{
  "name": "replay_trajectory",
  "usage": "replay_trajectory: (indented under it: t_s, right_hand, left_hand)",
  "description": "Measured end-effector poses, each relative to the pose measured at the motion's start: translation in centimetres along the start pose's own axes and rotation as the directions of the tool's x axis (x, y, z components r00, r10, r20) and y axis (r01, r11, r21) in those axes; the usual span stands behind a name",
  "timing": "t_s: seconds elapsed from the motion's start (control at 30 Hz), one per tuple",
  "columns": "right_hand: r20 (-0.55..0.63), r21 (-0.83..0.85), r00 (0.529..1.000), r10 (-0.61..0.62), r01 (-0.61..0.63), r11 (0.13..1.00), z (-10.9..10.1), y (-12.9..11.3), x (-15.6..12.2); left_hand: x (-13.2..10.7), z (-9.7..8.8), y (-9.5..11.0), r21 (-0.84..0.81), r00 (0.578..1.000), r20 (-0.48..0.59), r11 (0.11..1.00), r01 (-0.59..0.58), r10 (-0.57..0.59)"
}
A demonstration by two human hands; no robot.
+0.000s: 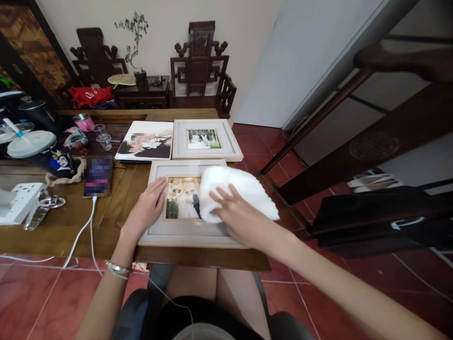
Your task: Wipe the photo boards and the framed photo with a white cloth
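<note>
A pale wooden picture frame (184, 231) with a wedding photo lies flat on the wooden table (116, 189) right in front of me. My left hand (146, 208) rests flat on the frame's left side, fingers stretched out. My right hand (235, 215) presses a white cloth (244, 186) down onto the right part of the frame, fingers spread over the cloth. The cloth covers the photo's right half.
Behind lie a second framed photo (207, 139) and an unframed print (146, 141). To the left are a phone (98, 176) on a white cable, a white power strip (17, 200), a lidded cup (33, 146) and small cups. Dark carved chairs stand at the back wall.
</note>
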State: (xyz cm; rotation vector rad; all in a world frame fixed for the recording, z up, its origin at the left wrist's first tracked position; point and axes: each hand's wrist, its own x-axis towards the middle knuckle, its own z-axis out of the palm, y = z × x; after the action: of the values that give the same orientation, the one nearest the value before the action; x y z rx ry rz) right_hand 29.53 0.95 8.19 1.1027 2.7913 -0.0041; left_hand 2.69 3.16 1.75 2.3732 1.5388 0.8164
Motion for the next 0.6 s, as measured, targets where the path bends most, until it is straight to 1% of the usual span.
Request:
replay_trajectory:
  t_s: [0.07, 0.13, 0.23, 0.33, 0.4, 0.5, 0.53, 0.6]
  right_hand:
    - [0.06, 0.063, 0.996, -0.063, 0.059, 0.996, -1.1, -1.7, -2.0]
    - [0.083, 0.122, 0.991, -0.109, 0.099, 0.988, -1.8, -2.9, -3.2]
    - [0.08, 0.179, 0.99, -0.116, 0.1, 0.979, -1.6, -3.4, -3.0]
    - [0.028, 0.157, 0.998, -0.054, 0.049, 0.986, -0.3, -2.3, -0.6]
    - [-0.041, 0.094, 0.999, 0.005, -0.001, 0.996, 0.6, -0.9, 1.6]
    - [-0.157, -0.021, 0.981, 0.113, -0.117, 0.993, 1.5, 1.5, 5.1]
    - [-0.177, -0.046, 0.975, 0.135, -0.146, 0.988, 1.5, 2.1, 5.9]
    - [-0.168, -0.084, 0.975, 0.148, -0.163, 0.983, 1.4, 2.7, 6.9]
  left_hand:
    - [0.0, 0.0, 0.1, -0.001, 1.0, 0.007, 1.0, 0.007, -0.007]
    - [0.0, 0.0, 0.1, -0.007, 1.0, 0.009, 1.0, 0.012, -0.012]
    - [0.0, 0.1, 0.0, -0.006, 1.0, 0.007, 1.0, 0.012, -0.012]
    - [-0.2, 0.2, -0.3, 0.006, 1.0, 0.014, 1.0, -0.002, 0.002]
    - [-0.2, 0.2, -0.4, 0.009, 1.0, 0.019, 1.0, -0.008, 0.008]
    - [-0.3, 0.2, -0.5, 0.01, 1.0, 0.019, 1.0, -0.003, 0.002]
    - [-0.3, 0.2, -0.5, 0.01, 1.0, 0.017, 1.0, -0.001, 0.001]
    - [-0.2, 0.2, -0.5, 0.008, 1.0, 0.011, 1.0, -0.002, 0.002]
